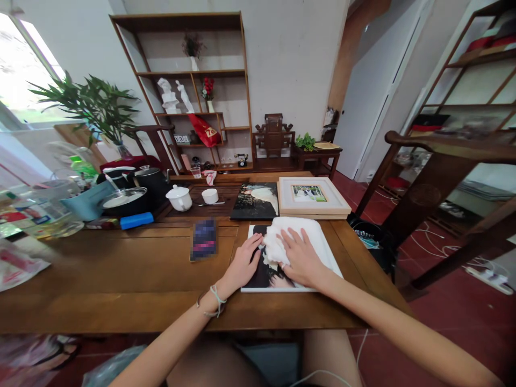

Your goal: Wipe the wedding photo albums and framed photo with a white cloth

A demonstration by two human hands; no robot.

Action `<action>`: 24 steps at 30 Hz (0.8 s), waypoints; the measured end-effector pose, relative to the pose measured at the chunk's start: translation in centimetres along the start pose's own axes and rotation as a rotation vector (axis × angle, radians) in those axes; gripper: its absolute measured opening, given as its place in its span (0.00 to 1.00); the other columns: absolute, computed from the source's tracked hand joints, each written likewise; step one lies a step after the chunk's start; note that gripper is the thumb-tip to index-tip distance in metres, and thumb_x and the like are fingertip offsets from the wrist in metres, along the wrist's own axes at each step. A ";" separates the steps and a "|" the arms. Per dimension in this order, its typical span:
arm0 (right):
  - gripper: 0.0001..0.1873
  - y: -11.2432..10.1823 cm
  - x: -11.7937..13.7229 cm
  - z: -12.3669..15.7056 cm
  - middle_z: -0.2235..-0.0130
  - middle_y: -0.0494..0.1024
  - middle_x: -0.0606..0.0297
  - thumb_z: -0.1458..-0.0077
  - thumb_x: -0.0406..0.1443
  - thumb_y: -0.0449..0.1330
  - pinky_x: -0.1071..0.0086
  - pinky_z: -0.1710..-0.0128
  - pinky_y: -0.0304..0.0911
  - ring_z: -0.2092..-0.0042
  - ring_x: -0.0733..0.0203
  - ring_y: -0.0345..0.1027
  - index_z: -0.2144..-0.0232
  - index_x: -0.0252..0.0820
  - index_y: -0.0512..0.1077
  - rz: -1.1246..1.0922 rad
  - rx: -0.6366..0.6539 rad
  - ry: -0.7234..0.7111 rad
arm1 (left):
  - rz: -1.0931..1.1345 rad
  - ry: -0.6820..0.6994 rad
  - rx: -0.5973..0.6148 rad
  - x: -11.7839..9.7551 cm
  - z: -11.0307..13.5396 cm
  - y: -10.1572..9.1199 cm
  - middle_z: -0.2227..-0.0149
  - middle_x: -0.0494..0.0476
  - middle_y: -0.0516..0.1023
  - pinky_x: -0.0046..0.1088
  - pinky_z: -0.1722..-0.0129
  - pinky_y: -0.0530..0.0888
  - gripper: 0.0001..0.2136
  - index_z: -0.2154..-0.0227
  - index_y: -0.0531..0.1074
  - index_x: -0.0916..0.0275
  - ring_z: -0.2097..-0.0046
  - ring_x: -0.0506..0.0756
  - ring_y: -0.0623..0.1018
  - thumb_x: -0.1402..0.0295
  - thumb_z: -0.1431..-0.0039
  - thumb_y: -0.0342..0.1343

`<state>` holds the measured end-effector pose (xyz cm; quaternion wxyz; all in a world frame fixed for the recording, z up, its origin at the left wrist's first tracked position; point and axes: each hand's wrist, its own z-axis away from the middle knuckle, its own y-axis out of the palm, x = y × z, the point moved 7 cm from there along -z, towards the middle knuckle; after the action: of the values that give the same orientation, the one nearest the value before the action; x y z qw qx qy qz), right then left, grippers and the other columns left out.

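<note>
A flat photo panel (258,275) with a dark and white picture lies near the table's front edge. My left hand (242,262) rests on its left side, fingers stretched out and nothing held. On the panel's upper part, a bunched white cloth (273,248) sits under my right hand (300,255). That hand presses down with its fingers spread over the cloth. The cloth and my hands hide part of the picture. Just beyond lie a dark photo panel (253,201) and a light wooden picture frame (288,203).
Left of the panel lies a small blurred-out item (203,240). Farther back stand a white lidded cup (179,199), a white bowl (210,195), a black kettle (151,185) and a blue box (137,220). A wooden chair (419,199) stands at the right.
</note>
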<state>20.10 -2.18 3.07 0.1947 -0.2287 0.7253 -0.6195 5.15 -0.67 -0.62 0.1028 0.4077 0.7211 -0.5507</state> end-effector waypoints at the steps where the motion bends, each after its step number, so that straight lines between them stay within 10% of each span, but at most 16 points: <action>1: 0.37 -0.1 1.0 0.6 0.35 0.55 0.44 0.43 0.43 0.53 0.41 0.37 0.33 0.34 0.36 0.42 0.37 0.27 0.55 -0.007 0.008 -0.021 | 0.005 0.006 0.006 0.0 0.0 0.0 0.37 0.62 0.64 0.48 0.37 0.59 0.20 0.42 0.64 0.60 0.36 0.59 0.62 0.70 0.36 0.44; 7: 0.39 -1.0 5.1 4.6 0.34 0.53 0.45 0.45 0.45 0.56 0.40 0.37 0.32 0.34 0.35 0.40 0.36 0.30 0.54 -0.099 0.075 -0.131 | 0.039 0.027 0.021 0.0 0.1 -0.2 0.37 0.62 0.63 0.48 0.37 0.59 0.20 0.41 0.64 0.58 0.35 0.59 0.62 0.69 0.36 0.44; 18: 0.33 -0.2 -3.1 -0.5 0.36 0.59 0.50 0.41 0.44 0.51 0.47 0.36 0.34 0.34 0.43 0.44 0.38 0.32 0.58 -0.060 -0.018 0.071 | 0.005 0.006 -0.019 0.0 0.1 -0.1 0.38 0.61 0.65 0.47 0.37 0.60 0.19 0.43 0.64 0.58 0.36 0.58 0.63 0.68 0.35 0.44; 24: 0.36 -0.3 -0.5 0.4 0.36 0.59 0.45 0.44 0.42 0.54 0.42 0.38 0.36 0.35 0.37 0.45 0.37 0.30 0.57 -0.014 0.021 0.015 | -0.002 0.002 -0.011 0.0 0.0 -0.1 0.38 0.60 0.64 0.46 0.37 0.60 0.19 0.43 0.64 0.58 0.36 0.57 0.62 0.68 0.35 0.43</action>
<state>20.75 -2.30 3.27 0.1873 -0.2272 0.7185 -0.6301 5.08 -0.69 -0.61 0.1036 0.4071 0.7245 -0.5465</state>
